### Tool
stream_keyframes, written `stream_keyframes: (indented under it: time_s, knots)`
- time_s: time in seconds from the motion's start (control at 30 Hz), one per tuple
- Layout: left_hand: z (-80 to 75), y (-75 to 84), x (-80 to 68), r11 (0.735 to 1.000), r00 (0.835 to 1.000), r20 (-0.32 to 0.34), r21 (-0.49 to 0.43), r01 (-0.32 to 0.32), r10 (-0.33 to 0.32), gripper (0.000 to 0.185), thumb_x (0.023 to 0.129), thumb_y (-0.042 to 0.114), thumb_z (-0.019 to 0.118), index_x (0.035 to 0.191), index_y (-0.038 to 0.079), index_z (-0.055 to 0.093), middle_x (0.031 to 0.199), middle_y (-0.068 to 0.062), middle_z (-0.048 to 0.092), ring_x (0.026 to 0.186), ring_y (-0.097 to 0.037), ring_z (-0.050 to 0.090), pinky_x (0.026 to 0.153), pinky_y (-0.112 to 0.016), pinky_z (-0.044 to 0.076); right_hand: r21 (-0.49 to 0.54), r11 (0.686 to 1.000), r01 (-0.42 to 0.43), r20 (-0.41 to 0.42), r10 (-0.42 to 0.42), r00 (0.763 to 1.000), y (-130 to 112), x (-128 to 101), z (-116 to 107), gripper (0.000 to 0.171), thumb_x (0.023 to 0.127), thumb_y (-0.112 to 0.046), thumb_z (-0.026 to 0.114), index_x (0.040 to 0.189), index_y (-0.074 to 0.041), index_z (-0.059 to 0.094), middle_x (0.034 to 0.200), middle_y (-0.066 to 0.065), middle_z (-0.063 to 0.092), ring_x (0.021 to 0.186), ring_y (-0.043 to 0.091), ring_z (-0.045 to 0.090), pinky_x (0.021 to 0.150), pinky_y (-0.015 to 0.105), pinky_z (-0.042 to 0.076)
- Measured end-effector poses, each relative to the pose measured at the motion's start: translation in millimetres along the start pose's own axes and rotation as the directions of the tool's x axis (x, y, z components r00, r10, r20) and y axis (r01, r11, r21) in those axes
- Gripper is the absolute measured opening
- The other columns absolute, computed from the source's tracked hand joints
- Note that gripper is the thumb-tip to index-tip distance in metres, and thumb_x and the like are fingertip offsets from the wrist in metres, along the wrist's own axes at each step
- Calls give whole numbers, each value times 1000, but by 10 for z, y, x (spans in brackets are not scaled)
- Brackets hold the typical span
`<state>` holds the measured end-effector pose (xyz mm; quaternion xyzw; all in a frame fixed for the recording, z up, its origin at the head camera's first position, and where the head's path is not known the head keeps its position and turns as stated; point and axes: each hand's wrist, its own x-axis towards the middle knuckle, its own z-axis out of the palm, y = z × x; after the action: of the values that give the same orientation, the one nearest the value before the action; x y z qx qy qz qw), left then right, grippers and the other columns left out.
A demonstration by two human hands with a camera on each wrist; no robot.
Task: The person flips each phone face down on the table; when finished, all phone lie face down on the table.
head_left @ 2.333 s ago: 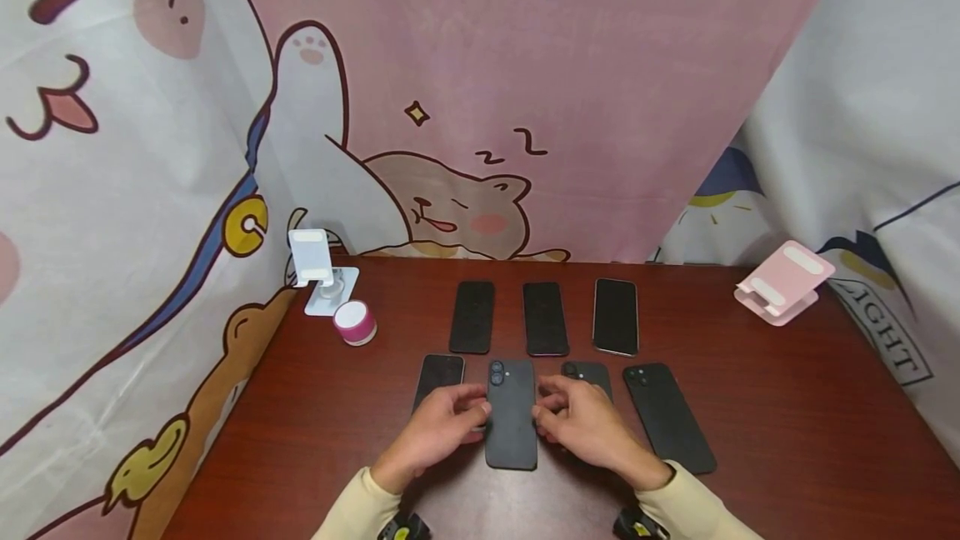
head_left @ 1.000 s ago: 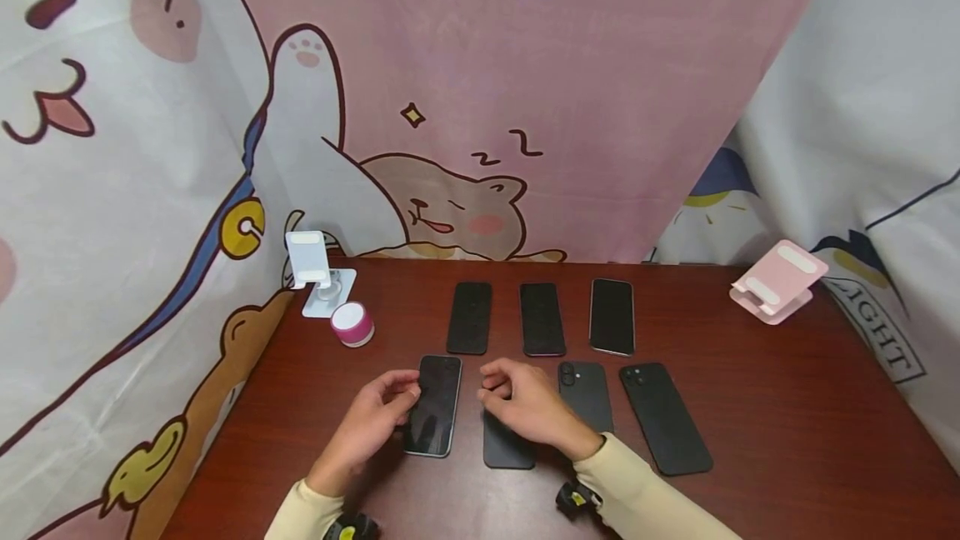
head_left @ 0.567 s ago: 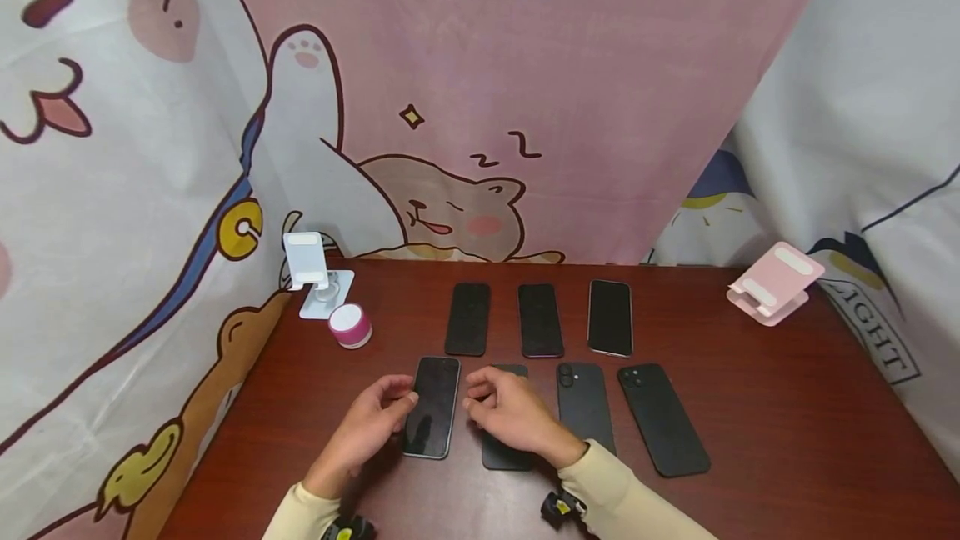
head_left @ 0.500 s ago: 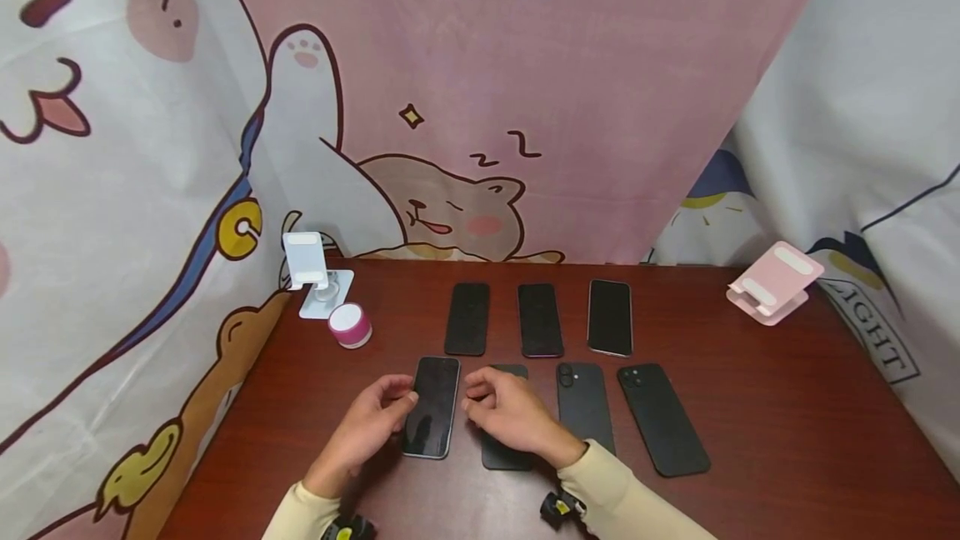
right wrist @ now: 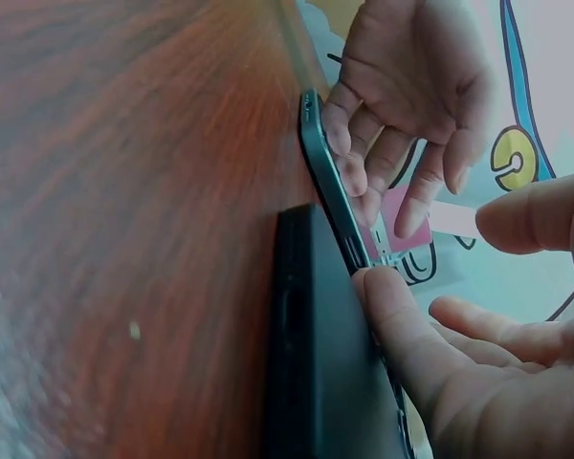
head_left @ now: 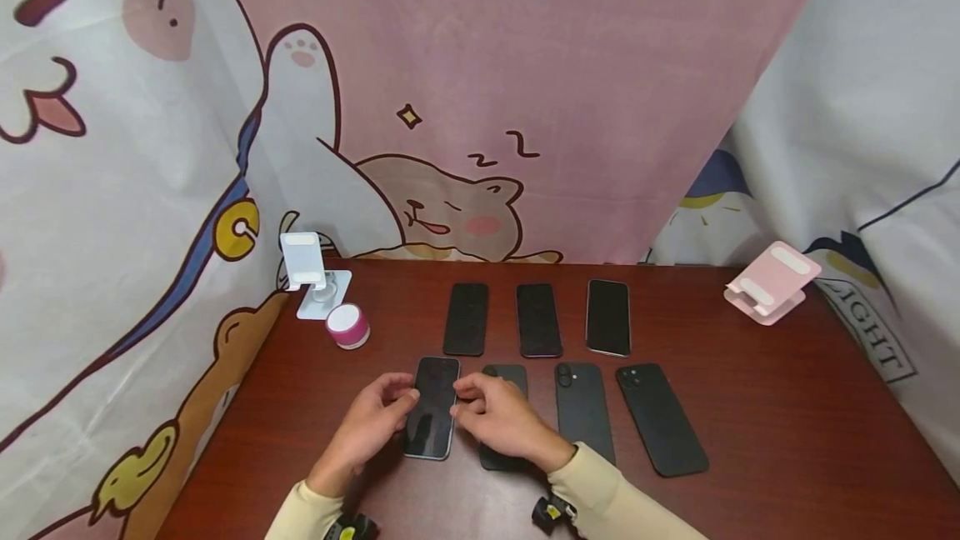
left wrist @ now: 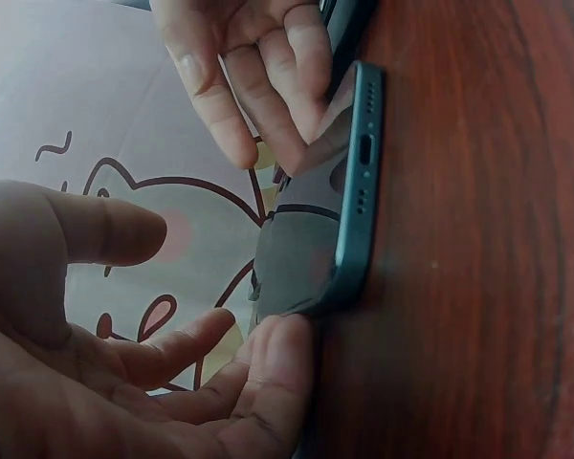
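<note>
A smartphone lies screen up on the wooden table at the left of the front row. My left hand is at its left edge; in the left wrist view fingertips touch the phone's side while the thumb stays apart. At the opposite edge is my right hand, relaxed, a fingertip against the phone's side in the right wrist view. Beneath the right hand a dark phone lies back up, partly hidden. Two more phones lie back up to the right.
Behind is a row of three screen-up phones. A white phone stand and a pink-and-white round container stand at the back left, a pink stand at the back right. Printed curtains enclose the table.
Both hands have left the sides of the second front phone. The left hand moved to the leftmost phone's left edge; the right hand slid left, over the second phone, to its right edge.
</note>
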<state>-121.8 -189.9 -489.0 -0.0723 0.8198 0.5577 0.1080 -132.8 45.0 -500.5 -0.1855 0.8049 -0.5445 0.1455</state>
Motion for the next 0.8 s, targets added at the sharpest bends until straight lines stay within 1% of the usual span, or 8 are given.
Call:
stream_keyframes:
  time_s: [0.2,0.3,0.4,0.53,0.63,0.8]
  knots:
    - [-16,24,-29,1000,1000,9,-17,1,-1,43,102,20,68,138,-2,59,128,-22,69,105,-29,69,82,-44,65,-9,1000,-9,-12,9,1000,1,11,26,41,100,-22,70,133,2,66,131,18,72,107,26,77,79,27,63]
    - [-19,19,-29,999,1000,7,-46,4,-4,44,103,19,68,140,-2,57,130,-23,67,109,-30,69,85,-48,65,-23,1000,2,-25,-3,1000,15,17,32,38,100,-20,71,131,2,68,129,18,74,105,26,77,81,28,63]
    - [-22,9,-22,996,1000,1,-87,-10,10,44,103,17,67,141,-3,56,129,-24,66,110,-31,69,88,-51,65,-24,1000,-2,-33,1,999,26,24,31,37,100,-20,70,130,1,69,127,18,74,106,26,77,82,29,63]
    - [-26,-6,-19,993,1000,-5,-118,-17,17,42,104,13,65,141,-4,56,126,-25,66,108,-30,69,88,-51,64,-14,1000,-14,-33,14,999,35,24,25,36,100,-21,70,130,-1,69,126,17,75,107,25,77,86,32,64]
    - [-26,-11,-25,991,1000,1,-135,-23,24,42,104,8,63,143,-4,54,128,-26,64,107,-30,68,89,-51,64,-19,1000,-15,-37,14,999,44,12,26,35,100,-22,70,129,-1,70,125,16,75,106,24,78,87,33,64]
    - [-17,1,-19,973,998,29,-225,-50,58,42,104,-2,57,145,-7,52,136,-30,60,113,-33,68,91,-51,64,-23,1000,-14,-49,13,999,54,6,40,33,99,-22,70,126,-3,72,122,13,77,103,21,78,85,30,63]
